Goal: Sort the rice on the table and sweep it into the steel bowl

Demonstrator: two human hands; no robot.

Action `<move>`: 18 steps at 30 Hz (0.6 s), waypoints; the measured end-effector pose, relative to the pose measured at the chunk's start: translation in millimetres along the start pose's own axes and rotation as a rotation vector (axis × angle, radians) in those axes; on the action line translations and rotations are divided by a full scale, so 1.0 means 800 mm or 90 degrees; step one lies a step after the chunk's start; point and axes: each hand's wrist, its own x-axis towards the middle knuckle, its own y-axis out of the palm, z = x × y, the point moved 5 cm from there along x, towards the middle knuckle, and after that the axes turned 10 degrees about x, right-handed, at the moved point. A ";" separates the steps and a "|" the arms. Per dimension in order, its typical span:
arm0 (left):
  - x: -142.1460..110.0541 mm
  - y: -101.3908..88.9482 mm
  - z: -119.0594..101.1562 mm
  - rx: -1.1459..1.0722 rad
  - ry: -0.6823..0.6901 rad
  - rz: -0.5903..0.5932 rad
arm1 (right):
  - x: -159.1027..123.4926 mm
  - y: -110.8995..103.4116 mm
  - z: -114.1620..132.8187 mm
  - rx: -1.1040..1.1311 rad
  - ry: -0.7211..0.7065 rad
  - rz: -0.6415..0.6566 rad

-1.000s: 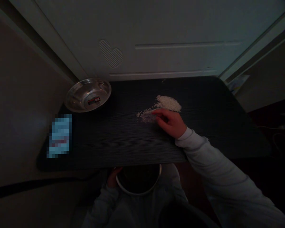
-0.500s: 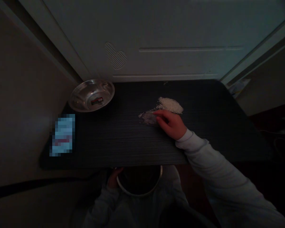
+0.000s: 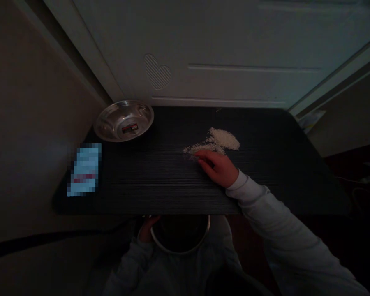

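My right hand [image 3: 219, 169] is low over the table, fingers pinched on a small see-through piece [image 3: 189, 157] that looks like thin plastic; its exact kind is unclear. Just beyond the fingers lies a loose strip of white grains [image 3: 201, 147], which look like rice. It joins a thicker rice pile [image 3: 225, 139] to the right. Below the table's front edge, my left hand [image 3: 146, 231] grips the left side of a dark-looking bowl or pot [image 3: 181, 252] with a pale rim, held at my lap. The table edge hides part of that vessel, and its inside is too dark to make out.
A shiny metal basin [image 3: 123, 121] with a label inside stands at the table's back left. In front of it lies a lit, blurred-out screen [image 3: 84, 170]. The dark table [image 3: 135, 185] backs onto a white door [image 3: 234, 45] with a striped heart.
My right hand has moved slightly left and toward me with the see-through piece. More grains now show in the strip beyond it. My left hand stays on the vessel; the view has shifted slightly.
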 end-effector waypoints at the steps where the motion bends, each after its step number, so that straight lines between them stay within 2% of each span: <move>1: 0.000 0.001 0.000 -0.008 0.001 0.001 | 0.000 0.002 0.001 -0.003 0.001 0.006; 6: 0.007 -0.004 0.015 -0.016 -0.003 0.050 | 0.000 0.008 0.003 -0.024 0.010 0.027; 10: 0.032 -0.014 0.042 -0.012 -0.063 0.058 | 0.000 0.011 0.004 -0.044 0.026 0.023; 14: 0.051 -0.010 0.040 -0.019 -0.071 0.097 | 0.001 0.016 0.011 -0.034 0.021 0.030; 18: 0.048 -0.012 0.037 -0.020 -0.062 0.099 | 0.000 0.021 0.019 -0.018 0.026 0.046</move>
